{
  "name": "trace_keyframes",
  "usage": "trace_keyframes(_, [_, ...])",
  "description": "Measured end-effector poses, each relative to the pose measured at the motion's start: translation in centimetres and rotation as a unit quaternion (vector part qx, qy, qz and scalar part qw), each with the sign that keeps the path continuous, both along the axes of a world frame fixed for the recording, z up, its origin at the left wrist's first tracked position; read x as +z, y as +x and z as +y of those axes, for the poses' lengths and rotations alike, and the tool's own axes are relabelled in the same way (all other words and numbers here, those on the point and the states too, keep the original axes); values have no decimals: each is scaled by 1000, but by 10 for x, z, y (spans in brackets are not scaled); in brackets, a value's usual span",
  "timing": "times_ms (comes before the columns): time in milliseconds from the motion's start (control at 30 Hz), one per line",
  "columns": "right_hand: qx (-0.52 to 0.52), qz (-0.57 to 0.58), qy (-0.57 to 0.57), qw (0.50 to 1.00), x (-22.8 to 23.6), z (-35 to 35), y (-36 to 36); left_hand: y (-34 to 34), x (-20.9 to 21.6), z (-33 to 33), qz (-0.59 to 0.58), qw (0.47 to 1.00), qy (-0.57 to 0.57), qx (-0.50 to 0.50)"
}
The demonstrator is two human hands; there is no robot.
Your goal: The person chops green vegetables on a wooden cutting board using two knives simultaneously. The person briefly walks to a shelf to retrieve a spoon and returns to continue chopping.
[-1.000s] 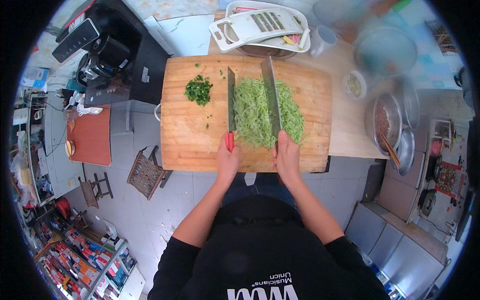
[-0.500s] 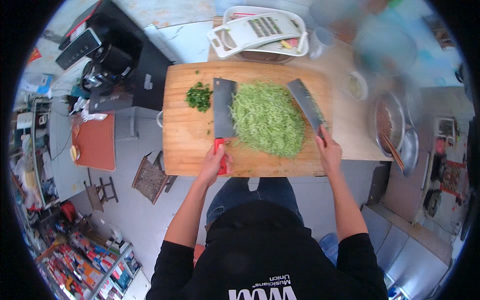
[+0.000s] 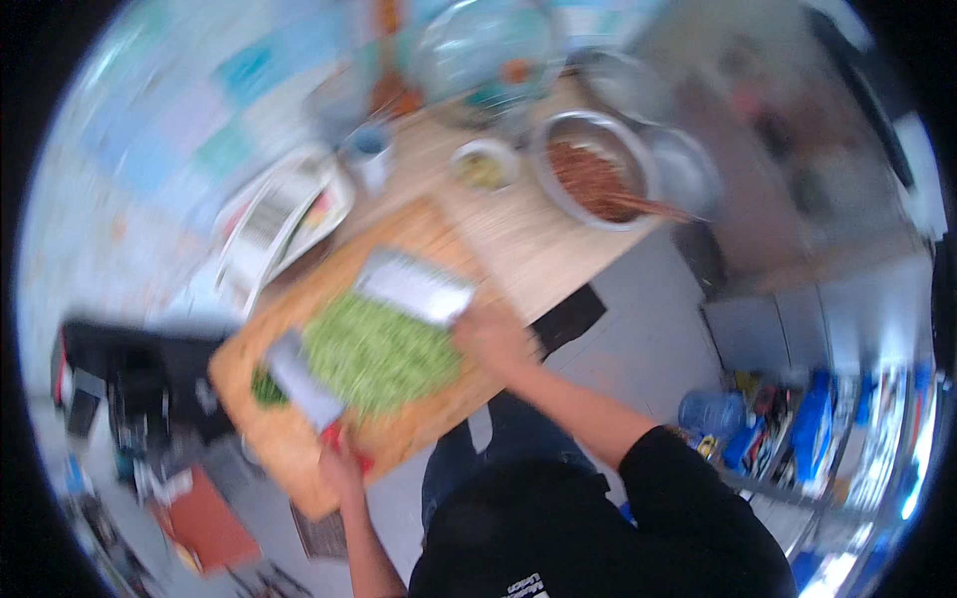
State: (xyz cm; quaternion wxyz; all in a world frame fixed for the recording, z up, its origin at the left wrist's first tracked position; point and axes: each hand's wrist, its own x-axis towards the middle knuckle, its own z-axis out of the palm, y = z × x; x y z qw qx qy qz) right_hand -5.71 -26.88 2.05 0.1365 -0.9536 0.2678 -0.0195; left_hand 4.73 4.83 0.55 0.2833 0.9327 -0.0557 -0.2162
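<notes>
My left hand [image 3: 344, 463] grips the red handle of a cleaver [image 3: 302, 381], whose wide blade lies along the left side of a mound of finely shredded green vegetable [image 3: 379, 354]. In my right hand [image 3: 495, 344] is a second cleaver [image 3: 411, 286]; its blade borders the mound's far right side, and my fingers hide its handle. Both blades and hands are blurred. Under everything is a thick wooden cutting board [image 3: 289, 463]. Chopped dark green herbs [image 3: 267, 387] sit just left of the left blade, partly covered by it.
Beyond the board, a metal bowl [image 3: 646, 164] holds reddish-brown crumbly food with chopsticks [image 3: 648, 206] across its rim. Nearby are a small white bowl [image 3: 510, 159], a cup [image 3: 369, 149] and a white grater [image 3: 269, 224] on a tray. Storage shelves [image 3: 807, 439] stand at the right.
The view has swung toward the right, so the board now appears slanted and lower left. Both cleavers stay in my hands beside the shreds; the right blade now turns its broad face up.
</notes>
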Motion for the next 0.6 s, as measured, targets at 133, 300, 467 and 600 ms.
trace_keyframes(133, [62, -155, 199, 966, 2, 9, -37, -8, 21, -20, -90, 993, 81, -5])
trace_keyframes(300, [155, -193, 294, 923, 78, -17, -124, -24, 38, -39, -262, 939, 150, -165])
trace_keyframes(467, [40, -264, 316, 910, 113, -136, -272, -66, 37, -186, -353, 924, -87, -120])
trace_keyframes(600, [-164, -281, 230, 917, 127, -230, -421, -161, 70, -398, -370, 897, -91, -226])
